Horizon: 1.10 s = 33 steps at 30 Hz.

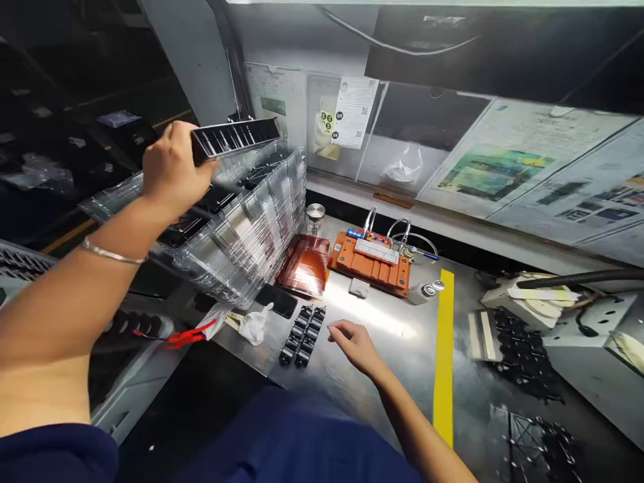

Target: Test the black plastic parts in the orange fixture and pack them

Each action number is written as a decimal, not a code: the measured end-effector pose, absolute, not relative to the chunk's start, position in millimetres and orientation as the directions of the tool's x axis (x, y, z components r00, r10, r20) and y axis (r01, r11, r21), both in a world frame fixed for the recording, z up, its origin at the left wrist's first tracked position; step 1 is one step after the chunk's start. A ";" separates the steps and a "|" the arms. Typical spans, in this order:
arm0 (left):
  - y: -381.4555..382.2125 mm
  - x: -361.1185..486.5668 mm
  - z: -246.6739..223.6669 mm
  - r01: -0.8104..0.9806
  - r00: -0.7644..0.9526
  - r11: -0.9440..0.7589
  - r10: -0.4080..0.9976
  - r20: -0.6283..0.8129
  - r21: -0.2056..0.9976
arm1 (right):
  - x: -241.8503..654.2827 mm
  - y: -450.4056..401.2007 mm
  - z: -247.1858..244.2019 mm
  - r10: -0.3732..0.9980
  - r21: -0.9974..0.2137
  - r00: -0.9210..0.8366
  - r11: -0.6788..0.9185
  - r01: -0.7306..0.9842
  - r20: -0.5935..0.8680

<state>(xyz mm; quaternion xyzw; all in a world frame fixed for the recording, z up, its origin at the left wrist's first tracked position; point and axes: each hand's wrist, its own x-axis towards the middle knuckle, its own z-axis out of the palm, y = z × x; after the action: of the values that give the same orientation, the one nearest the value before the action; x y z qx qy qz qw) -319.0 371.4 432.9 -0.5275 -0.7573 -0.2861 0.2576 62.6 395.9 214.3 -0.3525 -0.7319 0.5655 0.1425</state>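
My left hand (174, 164) is raised at the left, closed round one end of a long black plastic part (236, 139) with a row of slots along it. Below that part is a tall stack of clear plastic trays (251, 241), with black pieces in the top tray. Over the metal bench, my right hand (355, 345) has its fingers curled in, and nothing shows in them. Just left of it, two black ridged strips (303, 335) lie side by side on the bench, apart from the fingers.
Behind the strips are reddish-brown sheets (304, 265), an orange fixture (369, 265) with clamps, a glass jar (315, 218) and a bottle (425, 290). A dark phone (276, 300) and white cloth (255, 325) lie near the trays. Yellow tape (443, 355) separates machinery and black parts (523, 349) at right.
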 end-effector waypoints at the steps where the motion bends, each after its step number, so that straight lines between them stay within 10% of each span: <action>1: 386.4 -342.6 431.0 0.935 -0.349 0.290 0.647 0.678 0.204 | 53.3 396.8 210.1 0.649 -0.898 -0.739 0.198 0.393 -0.180; 5: 430.9 -408.1 398.3 0.888 -0.459 0.337 0.681 0.571 0.312 | 0.9 410.0 195.2 0.585 -0.605 -0.782 0.550 0.577 -0.214; 10: 414.3 -373.2 402.0 0.940 -0.339 0.282 0.833 0.437 0.191 | -66.3 433.6 162.5 0.599 -0.453 -0.757 0.617 0.644 -0.260; 13: 364.7 -299.3 401.2 0.987 -0.084 0.006 0.875 0.477 0.163 | -86.0 439.8 140.9 0.586 -0.392 -0.752 0.642 0.658 -0.302; 15: 332.4 -252.7 370.7 0.900 -0.006 -0.207 0.875 0.484 0.385 | -88.9 441.6 132.3 0.570 -0.371 -0.758 0.661 0.652 -0.317; 18: 311.3 -216.4 283.8 0.533 -0.145 0.191 0.980 -0.134 0.824 | -82.2 442.5 130.4 0.549 -0.365 -0.775 0.684 0.632 -0.313; 20: 318.8 -214.1 221.7 0.065 -0.286 0.630 0.755 -0.590 0.774 | -73.1 440.7 134.1 0.550 -0.363 -0.778 0.688 0.628 -0.302; 22: 336.1 -218.0 174.7 -0.321 -0.268 0.683 0.599 -0.755 0.656 | -62.3 436.3 139.3 0.550 -0.370 -0.787 0.695 0.617 -0.279; 25: 360.6 -217.3 142.7 -0.492 -0.256 0.590 0.604 -0.754 0.640 | -47.4 428.3 147.7 0.514 -0.425 -0.826 0.710 0.561 -0.231; 33: 364.1 -190.2 156.5 -0.256 -0.301 0.457 0.800 -0.520 0.852 | -51.2 436.8 172.3 0.684 -0.685 -0.728 0.508 0.522 -0.046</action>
<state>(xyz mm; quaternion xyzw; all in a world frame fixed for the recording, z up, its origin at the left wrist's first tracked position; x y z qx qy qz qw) -190.2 364.1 156.5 -0.2089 -0.6502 -0.4774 -0.5530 -51.2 436.8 172.3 -0.3504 -0.8606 0.3510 0.1160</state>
